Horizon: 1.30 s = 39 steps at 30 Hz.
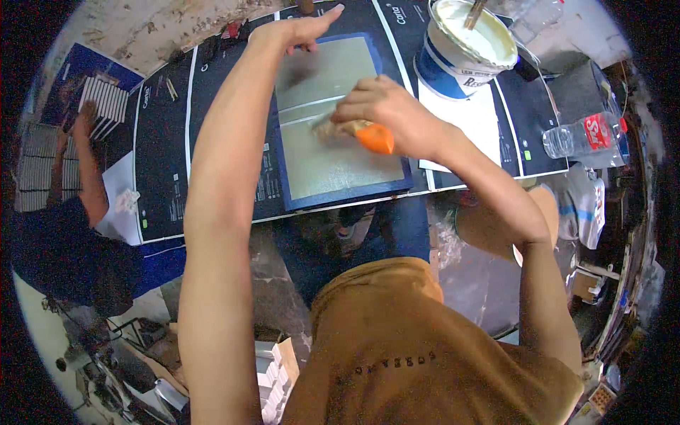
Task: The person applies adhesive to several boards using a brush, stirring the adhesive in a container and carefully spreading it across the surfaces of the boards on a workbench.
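In front of me lies a book cover: two grey boards [333, 166] and a narrow spine strip on a blue sheet [287, 191], whose border shows around them. The grey surface looks wet and glossy in places. My right hand [382, 113] grips a brush with an orange handle [374, 138]. Its bristles, blurred by motion, are over the near board close to the spine strip. My left hand [304, 32] is at the far left corner of the cover, fingers stretched out, holding nothing I can see. A shadow falls on the far board beneath it.
A white and blue bucket [443, 67] of white paste with a stick stands at the far right on white paper [467, 134]. A plastic bottle [581, 138] lies beyond it. At left, a co-worker's hand [86, 117] touches a stack of books [106, 99]. Dark printed sheets cover the table.
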### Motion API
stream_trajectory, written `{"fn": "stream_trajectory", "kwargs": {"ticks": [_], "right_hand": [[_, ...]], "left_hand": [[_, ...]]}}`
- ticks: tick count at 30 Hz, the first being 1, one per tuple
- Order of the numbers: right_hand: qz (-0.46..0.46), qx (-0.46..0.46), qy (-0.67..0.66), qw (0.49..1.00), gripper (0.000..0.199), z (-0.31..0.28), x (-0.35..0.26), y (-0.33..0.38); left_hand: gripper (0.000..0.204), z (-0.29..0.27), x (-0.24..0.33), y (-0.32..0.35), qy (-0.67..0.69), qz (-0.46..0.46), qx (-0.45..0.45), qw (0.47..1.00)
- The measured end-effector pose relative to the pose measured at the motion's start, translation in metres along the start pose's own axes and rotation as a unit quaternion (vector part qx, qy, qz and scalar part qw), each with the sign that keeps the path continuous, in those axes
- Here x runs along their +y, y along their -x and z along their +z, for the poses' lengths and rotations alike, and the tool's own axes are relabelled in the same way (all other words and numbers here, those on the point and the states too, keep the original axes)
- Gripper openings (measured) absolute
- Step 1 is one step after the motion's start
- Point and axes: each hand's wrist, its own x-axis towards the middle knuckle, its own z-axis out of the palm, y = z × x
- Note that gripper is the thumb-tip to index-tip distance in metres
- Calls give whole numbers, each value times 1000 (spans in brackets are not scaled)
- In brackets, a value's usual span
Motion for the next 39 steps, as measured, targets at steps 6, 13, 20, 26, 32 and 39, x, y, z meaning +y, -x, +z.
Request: {"fn": "stream_trajectory", "kwargs": {"ticks": [6,13,20,26,32,39], "right_hand": [[1,-116,-31,993,24,-23,-73,74],[-4,18,34,999,28,-29,-3,33],[76,-179,-29,981,24,-49,-50,67],[33,-28,19,999,27,-61,-2,55],[127,-178,39,975,28,-52,-6,31],[152,-91,-203,963,19,-115,-43,102]], "left_hand": [[93,4,-16,8,-3,-10,10,1000],[94,-4,-13,2,-13,34,16,999],[112,0,2,21,-70,-30,76,994],[97,-7,-3,5,2,-8,-14,1000],[116,4,10,14,-83,-33,43,995],[96,6,3,71,-63,-25,64,996]]}}
